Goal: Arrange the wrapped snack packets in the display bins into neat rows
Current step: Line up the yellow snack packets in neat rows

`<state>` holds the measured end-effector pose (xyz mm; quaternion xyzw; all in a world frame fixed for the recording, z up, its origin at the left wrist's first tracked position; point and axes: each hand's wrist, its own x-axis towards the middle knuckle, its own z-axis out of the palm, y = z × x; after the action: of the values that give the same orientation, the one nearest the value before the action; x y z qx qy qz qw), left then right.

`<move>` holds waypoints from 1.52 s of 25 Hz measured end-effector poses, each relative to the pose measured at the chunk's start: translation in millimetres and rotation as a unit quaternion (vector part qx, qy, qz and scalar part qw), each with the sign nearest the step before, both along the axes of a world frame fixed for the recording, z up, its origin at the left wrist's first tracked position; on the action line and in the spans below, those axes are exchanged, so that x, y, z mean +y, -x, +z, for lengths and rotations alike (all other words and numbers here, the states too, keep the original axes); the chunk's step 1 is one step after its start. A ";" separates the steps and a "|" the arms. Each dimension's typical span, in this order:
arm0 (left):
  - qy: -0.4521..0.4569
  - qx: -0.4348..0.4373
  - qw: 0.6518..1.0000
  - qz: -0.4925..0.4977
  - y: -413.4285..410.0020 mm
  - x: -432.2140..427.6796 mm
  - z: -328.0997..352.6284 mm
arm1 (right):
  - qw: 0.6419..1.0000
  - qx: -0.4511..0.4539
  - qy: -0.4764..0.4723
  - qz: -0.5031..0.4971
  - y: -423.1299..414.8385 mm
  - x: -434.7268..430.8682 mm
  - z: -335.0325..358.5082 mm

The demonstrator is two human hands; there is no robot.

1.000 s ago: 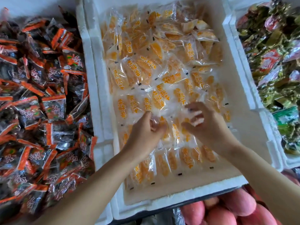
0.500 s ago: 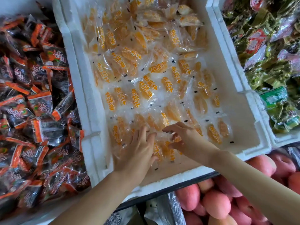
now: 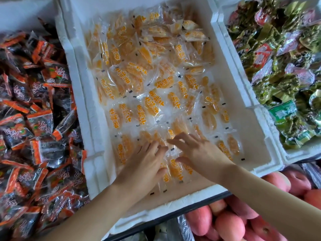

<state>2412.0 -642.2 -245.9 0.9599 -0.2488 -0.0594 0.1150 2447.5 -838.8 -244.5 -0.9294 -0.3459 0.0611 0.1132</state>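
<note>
Head view: clear packets (image 3: 149,105) showing orange fruit slices and orange lettering lie in a white foam bin (image 3: 81,94), heaped at the far end and in loose rows nearer. The left hand (image 3: 145,164) and right hand (image 3: 198,153) press flat on the near packets, each grip released.

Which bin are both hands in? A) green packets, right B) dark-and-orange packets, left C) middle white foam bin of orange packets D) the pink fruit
C: the left hand and right hand both rest with fingers spread on the orange packets inside the white foam bin.
</note>
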 end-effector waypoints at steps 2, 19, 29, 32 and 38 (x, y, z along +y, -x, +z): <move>0.048 -0.006 0.999 0.011 -22.2 -1.1 7.4 | 0.994 -0.005 -0.067 -0.091 -20.0 -7.5 7.5; -0.018 0.044 0.999 0.012 -114.9 -52.5 -14.4 | 0.970 0.071 0.020 -0.232 -144.2 -21.5 11.3; -0.013 0.041 0.999 0.006 -111.4 -51.9 -17.5 | 0.921 0.031 -0.276 -0.274 -138.1 -17.8 51.6; -0.034 0.047 0.998 0.004 -109.8 -50.2 -16.2 | 0.928 0.080 -0.279 -0.233 -121.2 -30.1 68.7; 0.022 -0.044 0.999 -0.020 -67.6 -44.0 -12.2 | 0.953 0.255 -0.116 -0.116 -57.5 -50.4 35.8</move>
<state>2479.6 -686.1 -258.1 0.9536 -0.2742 -0.0136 0.1237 2505.0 -889.2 -208.7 -0.8972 -0.1996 0.2419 0.3111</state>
